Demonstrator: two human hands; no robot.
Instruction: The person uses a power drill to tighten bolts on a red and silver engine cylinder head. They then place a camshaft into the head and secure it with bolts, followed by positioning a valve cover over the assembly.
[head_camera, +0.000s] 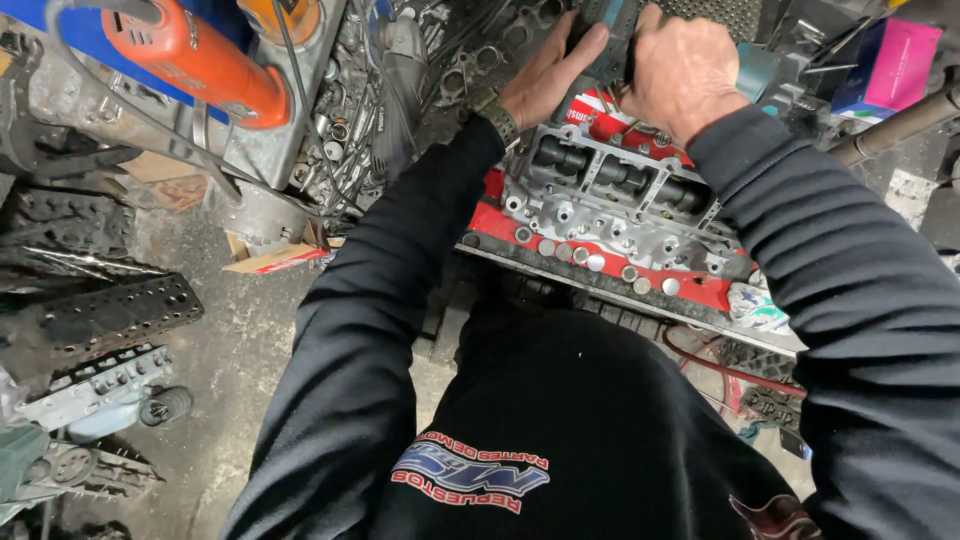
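A grey metal cylinder head (610, 205) lies on a red work surface (700, 290) in front of me. Both my arms, in black sleeves, reach over it. My left hand (545, 80) rests with fingers laid on a dark tool (600, 40) at the far side of the head. My right hand (680, 70) is closed in a fist around the same tool. Several small round metal discs (590, 262) sit in a row along the red surface's near edge.
An orange power tool (200, 60) with a cable lies at the upper left. Loose metal parts (350, 130) pile beside it. Perforated dark plates (115, 315) and engine pieces (90, 390) lie on the grey floor at left. A pink and blue box (890, 65) stands at the upper right.
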